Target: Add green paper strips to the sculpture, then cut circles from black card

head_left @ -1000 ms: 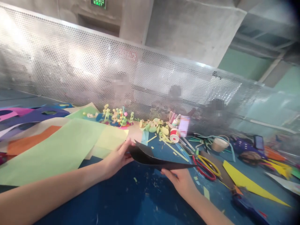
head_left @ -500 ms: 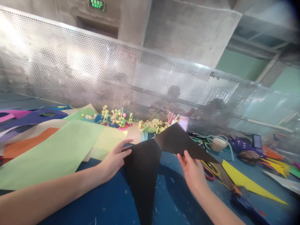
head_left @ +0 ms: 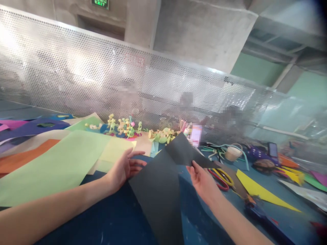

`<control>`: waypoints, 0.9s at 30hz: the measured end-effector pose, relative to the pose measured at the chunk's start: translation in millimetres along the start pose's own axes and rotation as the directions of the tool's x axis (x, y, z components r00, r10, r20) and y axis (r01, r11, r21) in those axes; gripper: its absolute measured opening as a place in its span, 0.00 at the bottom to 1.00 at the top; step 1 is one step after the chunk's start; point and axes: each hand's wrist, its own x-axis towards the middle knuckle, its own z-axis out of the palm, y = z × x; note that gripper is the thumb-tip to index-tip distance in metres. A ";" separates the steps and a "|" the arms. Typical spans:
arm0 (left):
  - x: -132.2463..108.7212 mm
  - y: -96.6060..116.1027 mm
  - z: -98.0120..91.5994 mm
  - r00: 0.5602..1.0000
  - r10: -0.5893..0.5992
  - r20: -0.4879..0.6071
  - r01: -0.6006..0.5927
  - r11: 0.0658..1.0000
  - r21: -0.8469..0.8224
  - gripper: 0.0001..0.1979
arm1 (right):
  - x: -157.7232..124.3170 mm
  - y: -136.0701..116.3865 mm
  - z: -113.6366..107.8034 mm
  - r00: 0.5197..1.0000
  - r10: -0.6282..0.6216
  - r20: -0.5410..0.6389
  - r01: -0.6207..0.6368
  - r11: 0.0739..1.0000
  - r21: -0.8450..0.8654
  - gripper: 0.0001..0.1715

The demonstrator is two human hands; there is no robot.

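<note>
A sheet of black paper [head_left: 158, 190] with a crease running through it rests partly on the blue table [head_left: 107, 221]. My left hand [head_left: 124, 170] lies at its left edge, fingers stretched along the paper and touching it. My right hand [head_left: 201, 180] pinches the paper's raised upper right flap [head_left: 184, 151] between thumb and fingers, holding that part tilted up off the table.
Light green and yellow sheets [head_left: 63, 163] and other coloured papers lie on the left. Small paper figures [head_left: 122, 127] stand by the perforated metal screen [head_left: 127, 81]. Red and yellow scissors [head_left: 221, 177], a yellow triangle scrap [head_left: 260, 194], a cup [head_left: 231, 154] and a phone [head_left: 273, 149] lie to the right.
The black paper was held folded and nearly flat in the air; it has been opened out and lowered, its long part now lying on the table. The camera has drifted slightly right.
</note>
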 end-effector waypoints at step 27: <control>13.9 -13.2 -12.6 0.923 0.334 0.191 -0.246 0.129 0.961 0.14 | -49.2 15.9 17.1 0.833 0.130 0.538 0.400 0.531 -0.747 0.16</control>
